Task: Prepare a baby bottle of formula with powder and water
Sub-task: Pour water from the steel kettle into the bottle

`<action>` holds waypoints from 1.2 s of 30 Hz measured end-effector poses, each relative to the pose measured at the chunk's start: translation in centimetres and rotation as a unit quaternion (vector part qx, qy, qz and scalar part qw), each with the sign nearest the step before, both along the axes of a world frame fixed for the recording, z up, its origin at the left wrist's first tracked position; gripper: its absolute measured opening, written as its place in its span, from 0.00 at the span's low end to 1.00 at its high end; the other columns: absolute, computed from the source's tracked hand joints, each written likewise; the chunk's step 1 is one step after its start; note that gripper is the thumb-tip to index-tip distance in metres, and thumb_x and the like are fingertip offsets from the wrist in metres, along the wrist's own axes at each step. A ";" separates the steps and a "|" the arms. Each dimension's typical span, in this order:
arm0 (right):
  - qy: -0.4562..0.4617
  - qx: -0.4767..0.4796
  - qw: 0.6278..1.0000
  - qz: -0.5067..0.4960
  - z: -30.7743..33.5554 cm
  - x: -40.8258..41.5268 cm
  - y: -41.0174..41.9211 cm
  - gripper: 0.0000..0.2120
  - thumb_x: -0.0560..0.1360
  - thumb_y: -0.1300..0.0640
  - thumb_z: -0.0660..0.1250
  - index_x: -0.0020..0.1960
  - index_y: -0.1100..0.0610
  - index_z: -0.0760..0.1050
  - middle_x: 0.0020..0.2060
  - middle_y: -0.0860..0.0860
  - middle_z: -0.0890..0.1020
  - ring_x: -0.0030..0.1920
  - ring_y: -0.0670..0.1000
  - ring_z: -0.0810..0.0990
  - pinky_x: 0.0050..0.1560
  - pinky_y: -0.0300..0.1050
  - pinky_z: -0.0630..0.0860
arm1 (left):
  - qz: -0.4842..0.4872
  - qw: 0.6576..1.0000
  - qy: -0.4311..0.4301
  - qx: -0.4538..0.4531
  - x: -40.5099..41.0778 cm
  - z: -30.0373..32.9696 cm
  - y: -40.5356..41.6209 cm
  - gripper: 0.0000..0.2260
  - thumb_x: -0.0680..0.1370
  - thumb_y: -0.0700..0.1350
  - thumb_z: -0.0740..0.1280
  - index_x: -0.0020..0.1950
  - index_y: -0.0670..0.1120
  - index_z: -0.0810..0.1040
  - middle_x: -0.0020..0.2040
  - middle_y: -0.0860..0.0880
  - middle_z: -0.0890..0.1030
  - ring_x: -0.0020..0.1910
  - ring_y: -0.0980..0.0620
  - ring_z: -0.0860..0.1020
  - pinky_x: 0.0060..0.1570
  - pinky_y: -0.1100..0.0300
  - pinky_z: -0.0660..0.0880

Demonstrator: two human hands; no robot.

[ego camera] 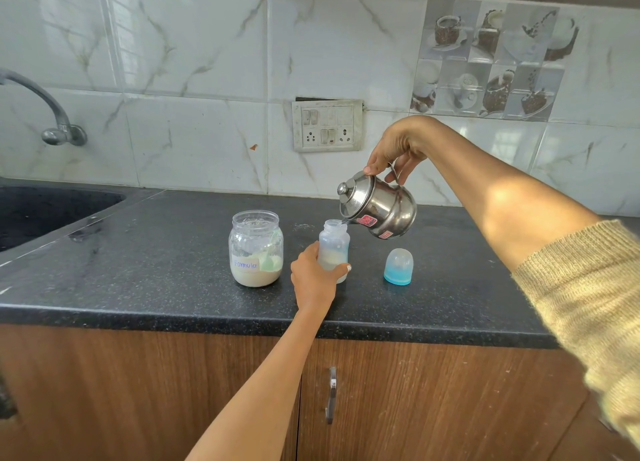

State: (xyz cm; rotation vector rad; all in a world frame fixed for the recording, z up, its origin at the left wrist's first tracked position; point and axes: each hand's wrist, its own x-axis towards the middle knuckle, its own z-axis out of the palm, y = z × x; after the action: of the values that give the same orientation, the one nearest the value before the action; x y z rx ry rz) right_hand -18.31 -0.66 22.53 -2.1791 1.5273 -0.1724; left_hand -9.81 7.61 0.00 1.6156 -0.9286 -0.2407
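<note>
Head view: left hand (313, 277) wraps the light, tippable bottle (334, 244) low; right hand (394, 152) grips the kettle (379, 207) handle above it, pouring.

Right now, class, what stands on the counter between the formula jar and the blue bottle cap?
In the head view, the open baby bottle stands between formula jar and blue cap, steadied by the left hand.

Lower front of baby bottle (333, 249) hidden behind left hand (313, 280); kettle (379, 207) sticker print too small to read; tap (45, 110) and sink (52, 211) cropped at left edge.
</note>
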 end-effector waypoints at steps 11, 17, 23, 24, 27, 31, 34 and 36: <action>0.005 0.004 1.000 0.006 0.1 0.0 0.0 0.22 0.75 0.59 0.69 0.68 0.59 0.73 0.71 0.57 0.68 0.64 0.55 0.76 0.62 0.51 0.75 | -0.002 1.000 0.000 -0.004 0.1 -0.1 -0.1 0.27 0.67 0.45 0.76 0.64 0.44 0.74 0.59 0.45 0.79 0.58 0.48 0.76 0.57 0.53 0.75; 0.006 0.000 1.000 0.007 0.0 0.1 -0.1 0.21 0.75 0.59 0.68 0.68 0.59 0.72 0.72 0.57 0.67 0.64 0.55 0.76 0.63 0.51 0.75 | -0.002 1.000 0.003 -0.007 0.1 -0.1 0.0 0.26 0.67 0.44 0.76 0.64 0.44 0.74 0.59 0.46 0.79 0.58 0.48 0.76 0.58 0.54 0.73; 0.006 -0.001 1.000 0.007 0.1 0.3 -0.2 0.21 0.75 0.59 0.68 0.68 0.59 0.73 0.72 0.57 0.67 0.63 0.55 0.76 0.62 0.51 0.75 | -0.005 1.000 0.004 -0.007 0.1 -0.2 -0.1 0.27 0.67 0.45 0.76 0.64 0.45 0.74 0.60 0.46 0.79 0.59 0.48 0.76 0.59 0.54 0.73; 0.008 -0.002 1.000 0.007 0.1 0.3 -0.2 0.21 0.75 0.58 0.68 0.68 0.59 0.73 0.72 0.57 0.67 0.63 0.55 0.76 0.62 0.50 0.75 | -0.005 1.000 0.005 -0.007 0.1 -0.2 -0.1 0.27 0.67 0.45 0.76 0.64 0.45 0.74 0.60 0.46 0.79 0.59 0.48 0.76 0.59 0.54 0.73; 0.010 -0.002 1.000 0.008 0.1 0.4 -0.2 0.22 0.75 0.58 0.68 0.68 0.59 0.72 0.72 0.57 0.67 0.64 0.55 0.76 0.61 0.50 0.76 | -0.004 1.000 0.002 -0.004 0.2 -0.2 -0.1 0.27 0.67 0.45 0.76 0.65 0.45 0.73 0.61 0.46 0.79 0.60 0.48 0.76 0.59 0.54 0.72; 0.014 -0.002 1.000 0.009 0.1 0.5 -0.1 0.22 0.75 0.58 0.69 0.68 0.59 0.72 0.72 0.57 0.67 0.63 0.55 0.76 0.59 0.50 0.77 | -0.003 1.000 0.002 -0.001 0.1 -0.2 -0.2 0.28 0.67 0.46 0.76 0.66 0.45 0.73 0.61 0.46 0.78 0.60 0.48 0.76 0.61 0.52 0.72; 0.017 -0.002 1.000 0.010 0.2 0.6 -0.1 0.23 0.74 0.58 0.69 0.68 0.59 0.72 0.72 0.57 0.67 0.63 0.55 0.76 0.56 0.49 0.77 | -0.002 1.000 0.004 0.000 0.1 -0.1 -0.2 0.28 0.67 0.45 0.76 0.66 0.45 0.73 0.62 0.46 0.78 0.61 0.48 0.75 0.62 0.52 0.72; 0.017 -0.002 1.000 0.009 0.1 0.6 0.0 0.23 0.74 0.58 0.69 0.68 0.60 0.72 0.72 0.57 0.67 0.63 0.55 0.76 0.56 0.49 0.77 | -0.003 1.000 0.005 0.000 0.1 -0.1 -0.2 0.28 0.67 0.45 0.76 0.66 0.45 0.72 0.62 0.46 0.78 0.61 0.48 0.75 0.62 0.51 0.72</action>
State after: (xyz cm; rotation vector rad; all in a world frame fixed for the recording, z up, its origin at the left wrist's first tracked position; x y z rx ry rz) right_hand -17.73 -0.62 22.68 -2.2092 1.5261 -0.1318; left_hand -9.69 7.43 -0.12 1.6097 -0.9256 -0.2527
